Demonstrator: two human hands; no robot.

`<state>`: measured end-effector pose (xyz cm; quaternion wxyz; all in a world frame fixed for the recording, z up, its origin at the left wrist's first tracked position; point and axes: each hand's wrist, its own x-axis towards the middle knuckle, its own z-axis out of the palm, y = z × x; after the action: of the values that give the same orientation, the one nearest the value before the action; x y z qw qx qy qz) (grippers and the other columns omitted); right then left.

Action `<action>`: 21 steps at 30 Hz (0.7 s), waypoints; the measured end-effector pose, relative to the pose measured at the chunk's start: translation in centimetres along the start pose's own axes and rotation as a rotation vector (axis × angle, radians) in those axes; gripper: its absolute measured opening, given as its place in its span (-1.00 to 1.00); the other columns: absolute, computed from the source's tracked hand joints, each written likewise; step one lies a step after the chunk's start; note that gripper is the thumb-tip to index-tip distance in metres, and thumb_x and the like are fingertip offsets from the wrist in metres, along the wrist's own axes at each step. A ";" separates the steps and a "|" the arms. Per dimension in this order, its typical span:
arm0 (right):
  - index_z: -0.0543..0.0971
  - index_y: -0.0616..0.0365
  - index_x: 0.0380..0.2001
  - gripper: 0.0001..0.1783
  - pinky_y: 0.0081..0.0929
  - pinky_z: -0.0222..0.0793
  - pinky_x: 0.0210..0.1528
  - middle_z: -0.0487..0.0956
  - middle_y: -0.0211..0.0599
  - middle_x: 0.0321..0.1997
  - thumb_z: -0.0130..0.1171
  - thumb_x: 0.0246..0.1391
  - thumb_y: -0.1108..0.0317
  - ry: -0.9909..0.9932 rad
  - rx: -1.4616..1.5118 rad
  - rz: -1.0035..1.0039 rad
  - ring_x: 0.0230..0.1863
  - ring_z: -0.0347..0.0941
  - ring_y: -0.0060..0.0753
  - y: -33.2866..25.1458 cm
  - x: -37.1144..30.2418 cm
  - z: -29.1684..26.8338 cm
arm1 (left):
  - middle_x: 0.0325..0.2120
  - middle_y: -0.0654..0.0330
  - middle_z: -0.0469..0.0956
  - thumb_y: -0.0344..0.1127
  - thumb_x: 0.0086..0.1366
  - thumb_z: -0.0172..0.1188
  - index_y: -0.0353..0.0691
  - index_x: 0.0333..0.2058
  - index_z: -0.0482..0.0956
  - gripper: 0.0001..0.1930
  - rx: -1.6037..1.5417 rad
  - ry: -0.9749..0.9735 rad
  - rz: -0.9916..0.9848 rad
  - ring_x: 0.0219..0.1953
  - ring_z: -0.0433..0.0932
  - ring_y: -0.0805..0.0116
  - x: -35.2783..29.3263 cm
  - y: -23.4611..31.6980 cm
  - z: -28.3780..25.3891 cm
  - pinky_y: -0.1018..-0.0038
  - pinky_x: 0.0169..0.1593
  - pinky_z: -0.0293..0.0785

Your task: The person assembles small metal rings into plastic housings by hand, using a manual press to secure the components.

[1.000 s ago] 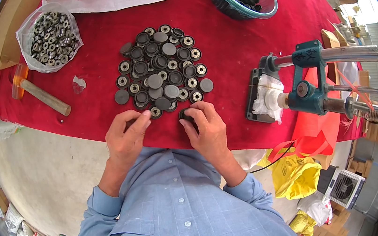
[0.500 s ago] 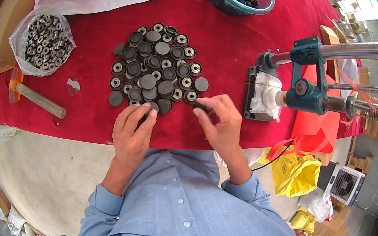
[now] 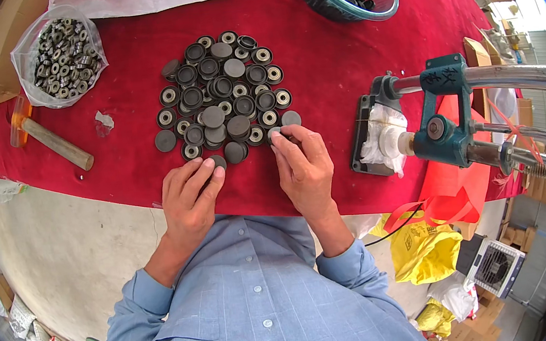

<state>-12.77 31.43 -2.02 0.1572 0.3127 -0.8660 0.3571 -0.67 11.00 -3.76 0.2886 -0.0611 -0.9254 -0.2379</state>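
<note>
The left hand has curved fingers at a dark cap; the right hand touches another cap. Whether either one grips, I cannot tell. Just beyond, the cap pile lies on red cloth, between hammer and press. Farther stands a bowl.

Red-clothed table, dark caps, hammer, press

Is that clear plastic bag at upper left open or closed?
Open: the bag's mouth spreads wide, exposing metal bearings inside.
</note>
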 end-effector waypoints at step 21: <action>0.73 0.16 0.12 -0.55 -0.20 0.48 0.04 0.63 -0.28 0.09 0.24 0.14 0.57 -0.082 -0.194 -0.020 -0.02 0.56 -0.17 -0.5 -2.0 -0.6 | 0.18 0.23 0.67 -0.50 0.22 0.40 -0.15 0.08 0.78 -0.58 0.046 -0.067 -0.040 0.14 0.57 0.15 -1.5 0.7 -0.5 0.15 0.17 0.43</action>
<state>-10.90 32.43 -2.36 0.1549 0.3188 -0.8991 0.2570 0.96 11.41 -3.96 0.2539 -0.0440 -0.9408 -0.2201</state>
